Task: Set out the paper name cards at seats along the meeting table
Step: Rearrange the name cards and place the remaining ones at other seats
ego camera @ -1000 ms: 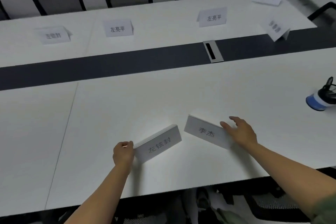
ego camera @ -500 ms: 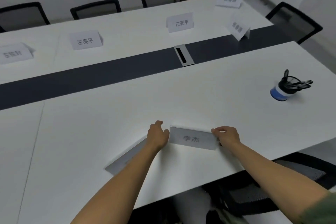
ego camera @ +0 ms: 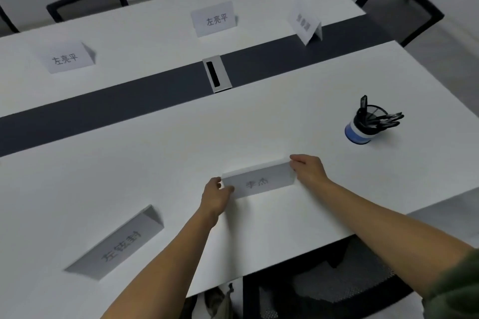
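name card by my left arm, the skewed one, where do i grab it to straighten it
Take the name card by its two short ends, coming in from the sides. It is a folded paper tent; pressing its long faces would likely flatten it.

The white meeting table [ego camera: 155,153] carries a dark strip [ego camera: 103,109] along its middle; the gripped name card [ego camera: 259,182] sits near its edge; left of the grip and nearer stands a second card [ego camera: 116,243]; right and beyond, a pen cup [ego camera: 359,129]; beyond, a cable box [ego camera: 216,74] and four more cards [ego camera: 213,19].
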The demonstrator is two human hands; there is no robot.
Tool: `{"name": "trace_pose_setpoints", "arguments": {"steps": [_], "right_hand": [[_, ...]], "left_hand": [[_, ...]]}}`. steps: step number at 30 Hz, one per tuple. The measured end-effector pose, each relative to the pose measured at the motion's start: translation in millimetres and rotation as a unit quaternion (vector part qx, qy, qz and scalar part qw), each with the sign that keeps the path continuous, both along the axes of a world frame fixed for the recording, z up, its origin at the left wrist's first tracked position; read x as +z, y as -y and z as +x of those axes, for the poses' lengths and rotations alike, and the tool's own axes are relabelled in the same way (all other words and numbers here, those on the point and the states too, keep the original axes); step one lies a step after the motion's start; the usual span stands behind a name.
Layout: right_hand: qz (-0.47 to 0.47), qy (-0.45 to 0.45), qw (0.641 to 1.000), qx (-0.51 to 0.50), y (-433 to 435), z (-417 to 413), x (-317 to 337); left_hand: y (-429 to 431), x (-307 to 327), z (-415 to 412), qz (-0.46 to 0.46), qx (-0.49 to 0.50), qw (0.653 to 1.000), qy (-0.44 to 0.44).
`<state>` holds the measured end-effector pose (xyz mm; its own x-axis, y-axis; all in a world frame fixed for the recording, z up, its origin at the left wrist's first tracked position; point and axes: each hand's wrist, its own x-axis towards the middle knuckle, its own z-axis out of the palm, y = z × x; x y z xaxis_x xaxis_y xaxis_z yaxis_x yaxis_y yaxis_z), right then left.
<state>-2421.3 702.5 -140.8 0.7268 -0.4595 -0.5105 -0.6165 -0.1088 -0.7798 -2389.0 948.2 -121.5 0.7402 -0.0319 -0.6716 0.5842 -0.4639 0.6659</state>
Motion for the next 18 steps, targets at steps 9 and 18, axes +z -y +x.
{"name": "trace_pose_setpoints", "arguments": {"steps": [9,18], "right_hand": [[0.001,0.006,0.999,0.035,55,65,7],[0.036,0.012,0.998,0.054,68,117,10]], "left_hand": [[65,5,43,-0.080,0.064,0.995,-0.017],[75,3,91,-0.077,0.067,0.995,0.002]]}}
